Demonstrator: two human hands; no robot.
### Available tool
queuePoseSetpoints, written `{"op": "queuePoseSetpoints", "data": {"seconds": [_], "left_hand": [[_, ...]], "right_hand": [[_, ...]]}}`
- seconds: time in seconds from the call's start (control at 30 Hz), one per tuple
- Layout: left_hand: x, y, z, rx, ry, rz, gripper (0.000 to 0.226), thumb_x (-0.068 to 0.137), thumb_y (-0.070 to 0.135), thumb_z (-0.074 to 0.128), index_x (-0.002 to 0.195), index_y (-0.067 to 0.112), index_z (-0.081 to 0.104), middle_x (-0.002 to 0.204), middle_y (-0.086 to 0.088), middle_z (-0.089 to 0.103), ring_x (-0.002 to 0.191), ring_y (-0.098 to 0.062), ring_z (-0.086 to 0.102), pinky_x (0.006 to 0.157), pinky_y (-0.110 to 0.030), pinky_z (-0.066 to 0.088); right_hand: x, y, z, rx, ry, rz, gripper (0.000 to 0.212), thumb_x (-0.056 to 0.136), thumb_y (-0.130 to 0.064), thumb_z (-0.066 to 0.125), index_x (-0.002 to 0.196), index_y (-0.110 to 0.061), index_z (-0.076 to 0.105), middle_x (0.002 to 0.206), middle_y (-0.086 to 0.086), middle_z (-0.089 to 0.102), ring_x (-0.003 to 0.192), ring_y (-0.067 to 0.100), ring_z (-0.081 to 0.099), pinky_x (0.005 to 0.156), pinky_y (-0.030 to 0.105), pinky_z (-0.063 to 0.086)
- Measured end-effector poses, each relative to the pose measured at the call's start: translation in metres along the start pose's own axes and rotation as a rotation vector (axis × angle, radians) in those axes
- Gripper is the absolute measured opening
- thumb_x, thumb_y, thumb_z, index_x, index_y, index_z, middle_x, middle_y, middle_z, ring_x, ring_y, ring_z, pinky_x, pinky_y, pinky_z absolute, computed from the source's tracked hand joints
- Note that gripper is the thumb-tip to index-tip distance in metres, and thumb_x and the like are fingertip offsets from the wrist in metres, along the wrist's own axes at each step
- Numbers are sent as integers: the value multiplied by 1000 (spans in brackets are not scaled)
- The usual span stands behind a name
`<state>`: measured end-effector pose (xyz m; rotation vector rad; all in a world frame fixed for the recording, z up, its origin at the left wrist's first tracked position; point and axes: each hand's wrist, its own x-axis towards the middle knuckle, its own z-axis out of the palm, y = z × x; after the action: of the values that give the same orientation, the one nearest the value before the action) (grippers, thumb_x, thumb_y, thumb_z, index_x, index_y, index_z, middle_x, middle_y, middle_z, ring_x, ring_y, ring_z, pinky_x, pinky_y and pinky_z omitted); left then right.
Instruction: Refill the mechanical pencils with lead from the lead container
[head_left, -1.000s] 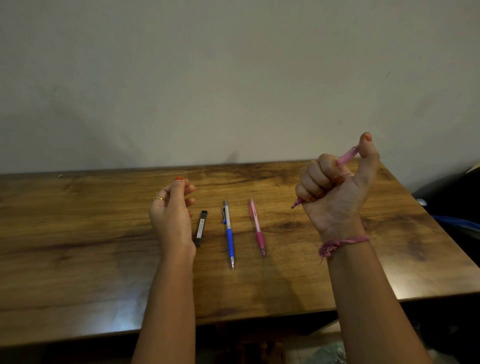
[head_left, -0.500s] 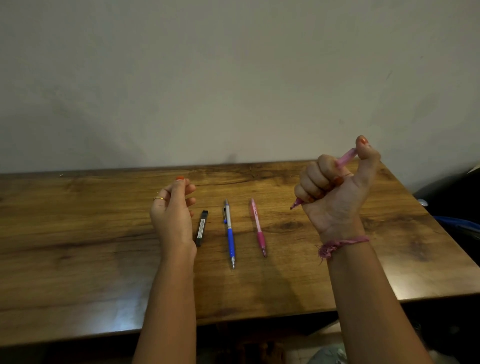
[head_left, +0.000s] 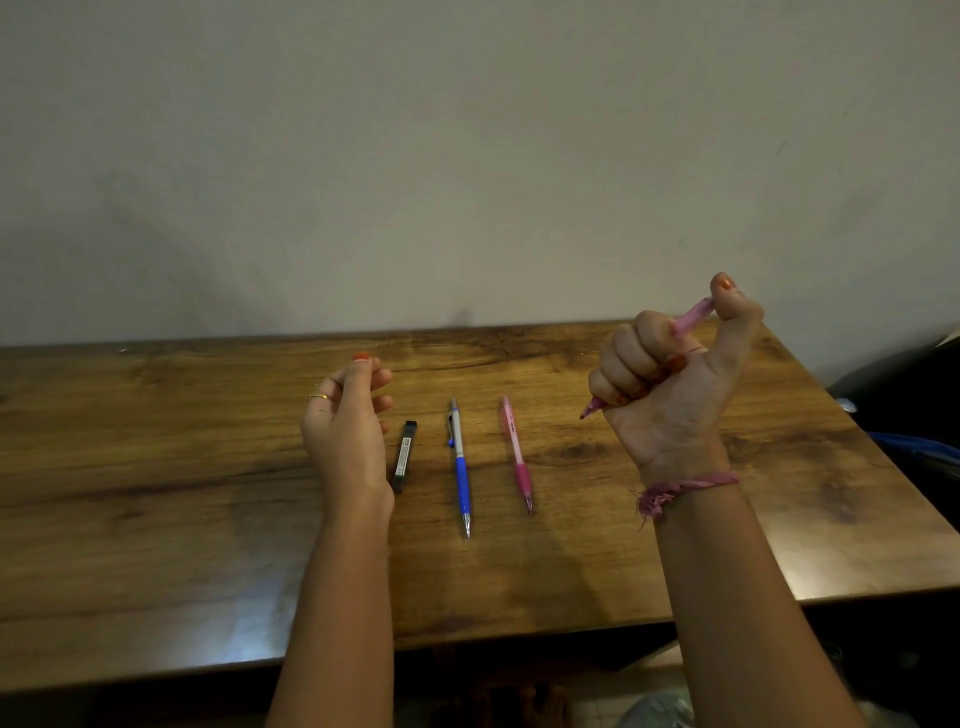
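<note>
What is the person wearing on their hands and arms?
Both arms are bare, with no sleeves. The left hand has a thin gold ring on one finger. The right hand has a frayed pink thread bracelet round the wrist. The nails are painted orange-red.

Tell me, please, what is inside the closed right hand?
The right hand grips a pink mechanical pencil. Its tip shows below the fingers, and its top end meets the thumb. The fingers cover the middle of the barrel.
</note>
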<state>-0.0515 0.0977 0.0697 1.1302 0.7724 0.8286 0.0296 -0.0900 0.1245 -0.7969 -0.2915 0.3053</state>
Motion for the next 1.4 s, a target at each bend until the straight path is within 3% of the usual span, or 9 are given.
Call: {"op": "queuePoseSetpoints", "data": {"seconds": [0.67,1.4], "left_hand": [[0,-2,2,4,-2,-7,9,90,33,60,85,28,67,75,16,71,67,2,59,57,-19,43],[-4,4,2,-9,1,-16,9,90,31,61,83,28,66,74,15,70,68,0,59,57,-19,44]], "right_hand": [[0,-1,-1,10,9,-28,55,79,-65,35,45,-24,24,41,-9,19,40,10,10,41,24,7],[-3,-3,3,-9,1,-37,56,84,-65,31,47,-24,23,41,-9,20,41,10,10,43,27,6]]}}
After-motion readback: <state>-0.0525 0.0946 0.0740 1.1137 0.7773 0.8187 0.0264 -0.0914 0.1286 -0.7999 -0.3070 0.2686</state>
